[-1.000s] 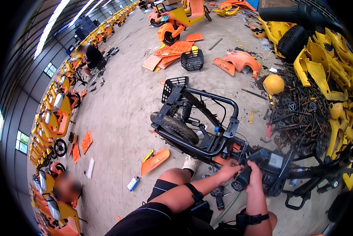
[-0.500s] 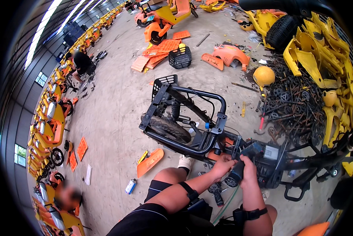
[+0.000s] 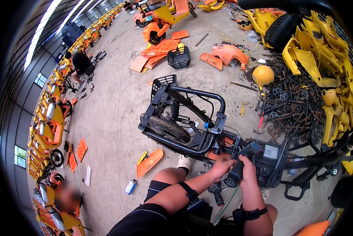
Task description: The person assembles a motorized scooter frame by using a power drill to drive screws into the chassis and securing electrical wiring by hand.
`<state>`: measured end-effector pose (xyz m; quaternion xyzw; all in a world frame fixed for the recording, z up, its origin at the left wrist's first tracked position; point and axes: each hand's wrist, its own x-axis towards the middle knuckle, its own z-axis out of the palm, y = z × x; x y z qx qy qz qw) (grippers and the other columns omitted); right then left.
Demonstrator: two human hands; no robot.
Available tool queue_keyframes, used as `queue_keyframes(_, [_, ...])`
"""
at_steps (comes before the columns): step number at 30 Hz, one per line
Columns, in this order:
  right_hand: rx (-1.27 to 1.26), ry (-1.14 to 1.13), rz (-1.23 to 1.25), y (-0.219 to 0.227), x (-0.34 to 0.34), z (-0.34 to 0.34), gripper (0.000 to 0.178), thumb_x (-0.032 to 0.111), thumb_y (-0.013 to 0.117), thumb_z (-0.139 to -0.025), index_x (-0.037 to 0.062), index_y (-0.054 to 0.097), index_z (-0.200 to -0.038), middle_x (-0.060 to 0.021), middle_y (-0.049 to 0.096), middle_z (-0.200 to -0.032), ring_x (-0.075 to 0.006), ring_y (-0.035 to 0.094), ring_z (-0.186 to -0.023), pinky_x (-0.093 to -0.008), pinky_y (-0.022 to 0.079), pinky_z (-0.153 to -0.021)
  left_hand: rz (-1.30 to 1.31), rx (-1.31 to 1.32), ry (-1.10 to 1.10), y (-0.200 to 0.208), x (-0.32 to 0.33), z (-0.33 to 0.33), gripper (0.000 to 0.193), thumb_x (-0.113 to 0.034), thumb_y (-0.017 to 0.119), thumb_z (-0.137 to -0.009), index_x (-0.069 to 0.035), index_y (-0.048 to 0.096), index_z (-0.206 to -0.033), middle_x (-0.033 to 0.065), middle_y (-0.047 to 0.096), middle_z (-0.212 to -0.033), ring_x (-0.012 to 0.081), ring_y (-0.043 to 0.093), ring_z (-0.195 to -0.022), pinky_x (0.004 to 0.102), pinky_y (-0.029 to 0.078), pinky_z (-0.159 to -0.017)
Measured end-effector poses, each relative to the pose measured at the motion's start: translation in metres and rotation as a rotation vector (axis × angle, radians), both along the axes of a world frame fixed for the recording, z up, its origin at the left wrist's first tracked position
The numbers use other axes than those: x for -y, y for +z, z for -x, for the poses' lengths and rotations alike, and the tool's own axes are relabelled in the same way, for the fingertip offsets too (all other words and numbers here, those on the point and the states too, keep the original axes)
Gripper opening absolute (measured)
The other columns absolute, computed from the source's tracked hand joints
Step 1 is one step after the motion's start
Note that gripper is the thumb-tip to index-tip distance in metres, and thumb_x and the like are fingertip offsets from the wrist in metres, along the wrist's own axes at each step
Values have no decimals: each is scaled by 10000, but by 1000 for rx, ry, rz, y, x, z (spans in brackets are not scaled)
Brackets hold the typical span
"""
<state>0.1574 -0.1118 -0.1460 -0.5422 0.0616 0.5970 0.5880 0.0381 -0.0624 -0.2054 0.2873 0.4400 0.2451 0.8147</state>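
Observation:
A black scooter frame point(image 3: 217, 129) with a wheel point(image 3: 168, 128) lies in front of me. Over its open middle section, my right hand point(image 3: 248, 171) is closed round a dark cylindrical thing point(image 3: 236, 173) with a round, ribbed end, perhaps a power tool's body. My left hand point(image 3: 222, 167) is closed, its fingers pinched together against that thing's left side. What those fingertips grip is hidden. Just below my hands, a dark drill-like power tool point(image 3: 215, 192) lies on the floor. A silver-grey box point(image 3: 270, 152) sits in the frame right of my hands.
A heap of dark metal parts point(image 3: 298, 102) and a red-handled hammer point(image 3: 261, 122) lie to the right, beside yellow body panels point(image 3: 308, 51). An orange panel point(image 3: 149, 163) and a spray can point(image 3: 130, 187) lie left of my leg. Scooters point(image 3: 52, 122) line the left wall; a person point(image 3: 81, 65) crouches there.
Both hands keep nearly the same place and grip on the dark cylindrical thing. The whole view has shifted very slightly.

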Motion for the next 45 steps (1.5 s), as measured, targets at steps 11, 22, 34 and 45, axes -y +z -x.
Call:
queue_keyframes(11, [4,-4,-17,1,3,-1,272,220,642,-876,11,579,-1039,-148,651,-821,-251,650,-595,-361,561,-548,56,4,-39,-6,1,0,162,-149,644,-938,-47,540,-867,42,589,-770,105,572,-631,255,482,-547])
queue_keyframes(22, [-13,-16,-11,5,3,-2,260,216,640,-874,37,580,-1054,-142,646,-826,-245,648,-612,-360,563,-563,38,-11,3,3,2,-4,177,-147,648,-941,-62,536,-832,18,569,-713,90,544,-571,241,456,-504])
queue_keyframes(34, [-35,-17,-12,9,3,-2,269,212,645,-876,37,580,-1069,-144,652,-840,-244,648,-613,-355,559,-565,52,18,64,7,4,-7,168,-115,649,-939,-70,523,-837,7,559,-706,79,529,-565,229,448,-506])
queue_keyframes(45, [-67,-17,-11,11,2,-5,279,210,644,-874,51,574,-1093,-159,650,-858,-254,649,-630,-370,562,-583,10,26,42,2,3,-6,183,-117,657,-938,-72,521,-824,8,567,-712,76,540,-585,221,445,-521])
